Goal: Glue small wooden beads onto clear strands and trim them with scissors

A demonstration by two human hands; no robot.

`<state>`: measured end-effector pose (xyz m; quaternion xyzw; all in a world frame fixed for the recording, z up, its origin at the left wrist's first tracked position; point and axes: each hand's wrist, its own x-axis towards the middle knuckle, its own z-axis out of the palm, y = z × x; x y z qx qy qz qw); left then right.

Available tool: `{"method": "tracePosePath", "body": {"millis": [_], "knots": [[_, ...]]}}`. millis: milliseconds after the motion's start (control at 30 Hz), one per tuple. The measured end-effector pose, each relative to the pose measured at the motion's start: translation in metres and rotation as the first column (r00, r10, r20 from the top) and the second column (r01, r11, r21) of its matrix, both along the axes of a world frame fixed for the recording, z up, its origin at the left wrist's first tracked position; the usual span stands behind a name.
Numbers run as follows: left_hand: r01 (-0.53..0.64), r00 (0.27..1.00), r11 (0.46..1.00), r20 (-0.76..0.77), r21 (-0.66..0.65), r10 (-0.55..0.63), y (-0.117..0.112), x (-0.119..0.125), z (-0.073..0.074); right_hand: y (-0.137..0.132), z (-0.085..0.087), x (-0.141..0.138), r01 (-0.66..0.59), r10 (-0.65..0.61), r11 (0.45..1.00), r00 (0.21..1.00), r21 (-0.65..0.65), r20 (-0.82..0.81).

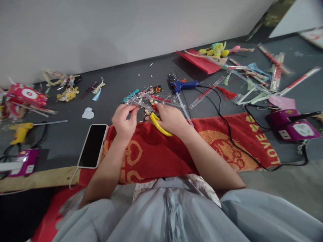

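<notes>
My right hand (171, 119) is wrapped round yellow-handled pliers (161, 128), whose jaws are hidden behind the fingers. Beside it, my left hand (124, 121) is closed in a pinch, and whatever lies between its fingertips is too small to make out. Both hands are over the near edge of a pile of small pale pieces (146, 111). Just beyond the fingers lie white strands (141, 95) and a teal tool (130, 96). A red towel (151, 151) is spread beneath my wrists.
A blue glue gun (185, 85) lies beyond the right hand, its black cable (228, 124) crossing the towel. A phone (93, 146) rests left of my left forearm. Purple power boxes (292, 126) and a yellow glue gun (22, 131) are at the sides. Wrapped sticks (277, 72) lie right.
</notes>
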<state>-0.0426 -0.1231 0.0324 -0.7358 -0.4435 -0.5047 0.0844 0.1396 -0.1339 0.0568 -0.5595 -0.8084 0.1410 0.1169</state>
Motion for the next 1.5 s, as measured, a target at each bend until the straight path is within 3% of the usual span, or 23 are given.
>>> {"method": "tracePosePath", "body": {"millis": [633,1100,1367,1500], "knots": [[-0.028,0.999,1.000,0.019,-0.012,0.029,0.002,-0.002,-0.002,-0.001,0.000,-0.008,0.079,-0.076,0.996,0.996,-0.048,0.052],[0.086,0.996,0.991,0.040,-0.103,-0.082,0.001,-0.008,0.009,-0.003,-0.006,-0.003,-0.003,0.008,0.997,0.997,0.075,-0.073],[-0.012,0.999,0.993,-0.049,-0.116,0.007,0.002,-0.010,0.008,-0.003,-0.002,-0.002,0.000,0.002,1.000,0.998,0.028,-0.065],[-0.007,0.998,0.998,-0.066,-0.069,0.003,0.002,-0.010,0.007,-0.003,0.000,-0.004,0.025,-0.025,1.000,0.999,-0.009,-0.029]]}}
